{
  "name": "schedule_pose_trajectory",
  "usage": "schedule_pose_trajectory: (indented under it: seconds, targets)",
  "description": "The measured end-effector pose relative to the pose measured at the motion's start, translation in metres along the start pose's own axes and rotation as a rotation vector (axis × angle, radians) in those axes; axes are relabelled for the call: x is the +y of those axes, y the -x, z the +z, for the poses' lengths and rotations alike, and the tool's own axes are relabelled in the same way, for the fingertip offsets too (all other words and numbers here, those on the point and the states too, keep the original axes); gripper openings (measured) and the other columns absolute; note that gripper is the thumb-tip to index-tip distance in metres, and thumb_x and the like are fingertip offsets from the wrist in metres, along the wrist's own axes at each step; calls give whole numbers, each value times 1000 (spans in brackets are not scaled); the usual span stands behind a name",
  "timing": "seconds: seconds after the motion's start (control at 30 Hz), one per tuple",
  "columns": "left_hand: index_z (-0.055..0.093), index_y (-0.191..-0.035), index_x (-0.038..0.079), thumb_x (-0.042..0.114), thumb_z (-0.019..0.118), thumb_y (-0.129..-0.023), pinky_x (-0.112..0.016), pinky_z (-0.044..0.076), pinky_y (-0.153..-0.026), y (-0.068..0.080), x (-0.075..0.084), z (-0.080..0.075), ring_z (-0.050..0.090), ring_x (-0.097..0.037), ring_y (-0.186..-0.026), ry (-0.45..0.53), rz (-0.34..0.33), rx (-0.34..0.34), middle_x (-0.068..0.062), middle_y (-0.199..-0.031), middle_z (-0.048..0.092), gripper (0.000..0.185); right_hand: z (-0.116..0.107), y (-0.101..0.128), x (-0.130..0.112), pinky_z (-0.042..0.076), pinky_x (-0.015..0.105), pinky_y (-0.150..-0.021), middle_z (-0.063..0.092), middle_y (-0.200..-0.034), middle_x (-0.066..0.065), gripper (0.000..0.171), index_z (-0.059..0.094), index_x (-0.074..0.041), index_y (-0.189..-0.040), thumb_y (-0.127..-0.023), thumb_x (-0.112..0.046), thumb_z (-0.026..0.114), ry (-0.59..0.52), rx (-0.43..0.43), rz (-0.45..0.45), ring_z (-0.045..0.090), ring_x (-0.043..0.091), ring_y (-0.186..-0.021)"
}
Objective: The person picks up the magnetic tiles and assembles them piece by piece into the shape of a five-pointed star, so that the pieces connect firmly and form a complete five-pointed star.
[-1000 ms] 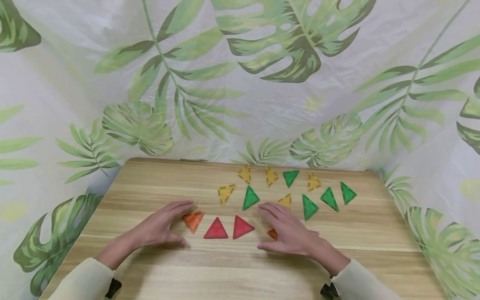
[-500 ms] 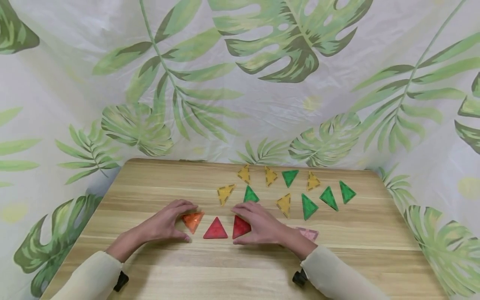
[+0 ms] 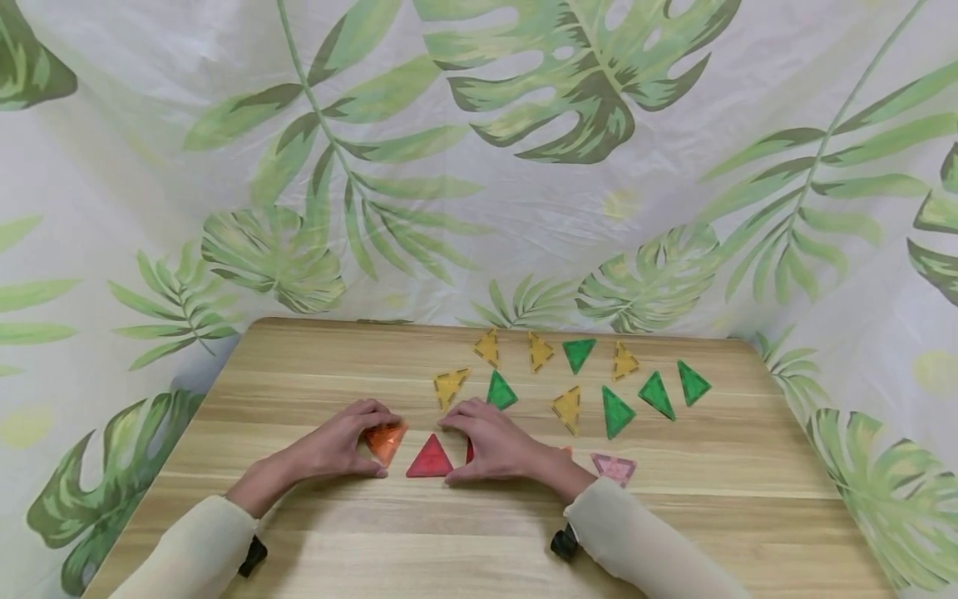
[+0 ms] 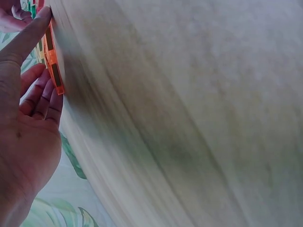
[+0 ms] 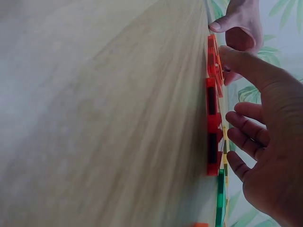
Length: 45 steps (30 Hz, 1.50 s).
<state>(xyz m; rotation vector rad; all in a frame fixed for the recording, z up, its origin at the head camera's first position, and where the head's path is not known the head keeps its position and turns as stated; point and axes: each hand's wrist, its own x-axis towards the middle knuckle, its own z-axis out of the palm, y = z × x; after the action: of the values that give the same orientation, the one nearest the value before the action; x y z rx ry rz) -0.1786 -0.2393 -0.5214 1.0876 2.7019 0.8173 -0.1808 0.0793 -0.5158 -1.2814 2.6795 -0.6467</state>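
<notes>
My left hand arches around an orange triangular tile, fingers at its far edge and thumb beside its near tip. In the left wrist view the loosely bent fingers and long thumb bracket the orange tile. A red triangular tile lies flat to its right. Over a second red tile, mostly hidden, spreads my right hand, its fingertips and thumb reaching the first red tile's right side. The right wrist view shows loosely curved fingers beside the red tiles.
Several green tiles and several yellow tiles lie scattered behind and to the right. A pink tile sits right of my right wrist, with a sliver of another orange tile nearer. A leaf-print cloth hangs behind the wooden table.
My right hand has moved left from the right-hand orange tile to over the red tiles, uncovering the pink tile. My left hand has edged right over its orange tile; the tiles stay put.
</notes>
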Motion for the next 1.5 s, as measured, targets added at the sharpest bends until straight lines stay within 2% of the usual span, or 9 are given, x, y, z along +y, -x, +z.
schedule_pose_trajectory:
  seconds: [0.1, 0.33, 0.67, 0.87, 1.07, 1.33, 1.5]
  targets:
    - [69, -134, 2, 26, 97, -76, -37, 56, -91, -1, -1, 1, 61, -21, -109, 9, 2, 2, -7, -125, 65, 69, 3, -4, 0, 43, 36, -111, 62, -136, -3, 79, 66, -14, -142, -79, -56, 90, 20, -7, 1, 52, 15, -127]
    - [71, -131, 3, 23, 96, -76, -33, 55, -87, -2, -1, 3, 59, -19, -107, 16, -6, -4, -5, -122, 65, 63, 8, -12, 1, 42, 30, -95, 63, -126, -6, 73, 70, -18, -137, -79, -58, 90, 58, -27, 2, 51, 11, -115]
    - [72, -128, 3, 18, 97, -74, -29, 56, -81, 5, 8, 6, 61, -17, -101, 73, 16, 14, -5, -119, 65, 61, 9, -16, -6, 43, 28, -97, 64, -121, -7, 65, 73, -18, -129, -76, -51, 92, 89, -61, -11, 53, 11, -117]
    - [72, -127, 4, 20, 97, -74, -26, 57, -80, 12, 18, 9, 60, -14, -100, 91, 16, -2, -3, -118, 64, 61, 7, -6, -18, 45, 28, -98, 64, -115, -7, 65, 73, -17, -126, -74, -52, 91, 129, -42, -41, 53, 11, -110]
    - [71, -127, 5, 20, 96, -75, -26, 56, -81, 20, 29, 14, 59, -13, -101, 96, 24, -26, -1, -119, 64, 60, 10, 11, -29, 46, 25, -94, 64, -111, -7, 63, 74, -16, -123, -74, -53, 89, 156, -14, -82, 53, 10, -105]
    - [71, -126, 6, 23, 96, -76, -28, 58, -84, 25, 44, 22, 61, -12, -104, 81, 48, -32, 1, -122, 63, 59, 14, 32, -42, 49, 18, -89, 62, -111, -6, 62, 73, -14, -124, -77, -50, 89, 122, -2, -93, 55, 6, -102]
    - [71, -125, 5, 21, 96, -74, -26, 58, -84, 27, 51, 28, 61, -11, -104, 66, 98, -25, 1, -121, 63, 59, 14, 41, -47, 46, 12, -84, 61, -110, -5, 61, 73, -10, -124, -77, -45, 90, 78, 2, -84, 52, 4, -97]
